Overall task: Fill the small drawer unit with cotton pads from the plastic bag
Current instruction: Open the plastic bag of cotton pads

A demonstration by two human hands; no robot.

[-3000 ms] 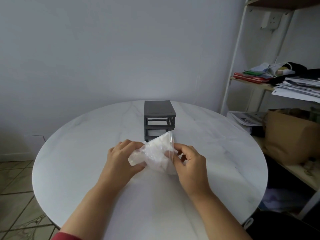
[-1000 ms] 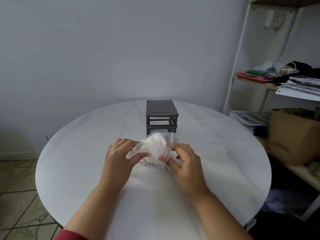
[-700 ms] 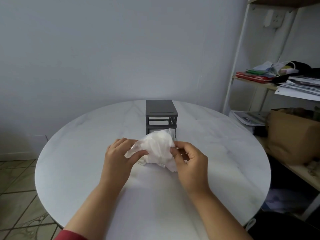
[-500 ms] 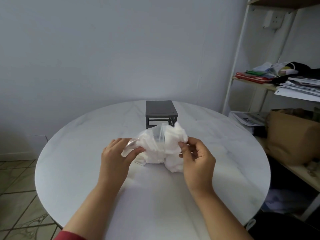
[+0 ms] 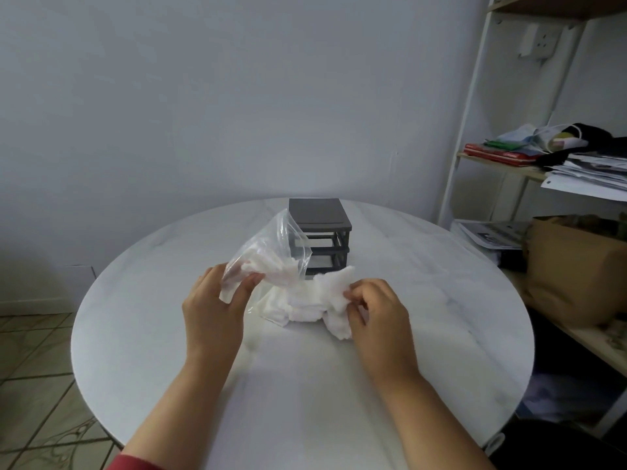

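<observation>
Head view: the left hand (image 5: pixel 213 310) is pinching the crumpled clear plastic bag (image 5: pixel 271 249) between thumb and fingers, holding it tilted up above the round white marble bench (image 5: pixel 135 334). The right hand (image 5: pixel 376 313) is gripping the right edge of a heap of white cotton pads (image 5: pixel 305 301) lying on the bench. The small dark grey drawer unit (image 5: pixel 320 217) is standing just beyond the heap.

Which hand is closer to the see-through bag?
Left. The left hand grips the plastic bag at its lower end; the right hand is off to the bag's right, pinching cotton pads that lie outside it on the table.
</observation>
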